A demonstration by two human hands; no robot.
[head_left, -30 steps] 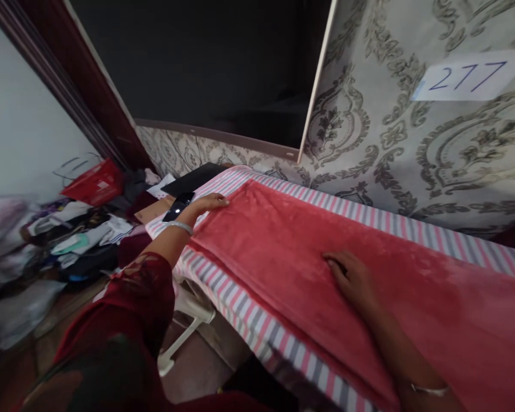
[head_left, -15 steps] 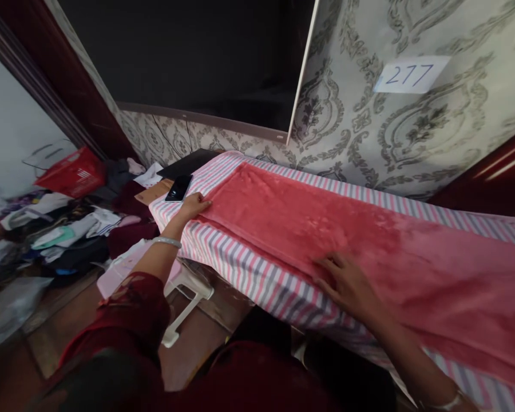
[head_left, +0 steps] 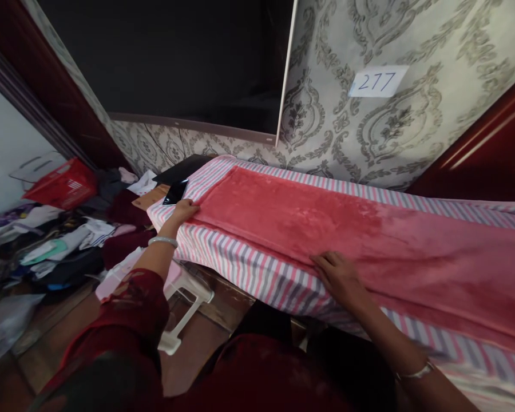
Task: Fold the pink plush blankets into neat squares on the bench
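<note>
A long folded red plush blanket [head_left: 283, 212] lies along a surface covered by a pink, grey and white striped cloth [head_left: 257, 273]. At the blanket's left front corner my left hand [head_left: 183, 212] is closed on its edge, the thumb lying on top. Farther right, my right hand [head_left: 337, 273] has its fingers drawn together on the blanket's front edge, gripping the fabric there. The undersides of both grips are hidden. Close behind my left hand lies a black phone [head_left: 175, 193].
A large dark screen [head_left: 175, 63] hangs on the patterned wall, beside a paper [head_left: 378, 81] marked 277. Piled clothes [head_left: 68, 240] and a red bag [head_left: 64, 184] are at left. A pink and white stool [head_left: 189, 289] stands below the striped cloth.
My right hand's fingers have come together on the blanket's front edge. My left hand still holds the corner. The head view has shifted slightly to the right, and the blanket looks smoother.
</note>
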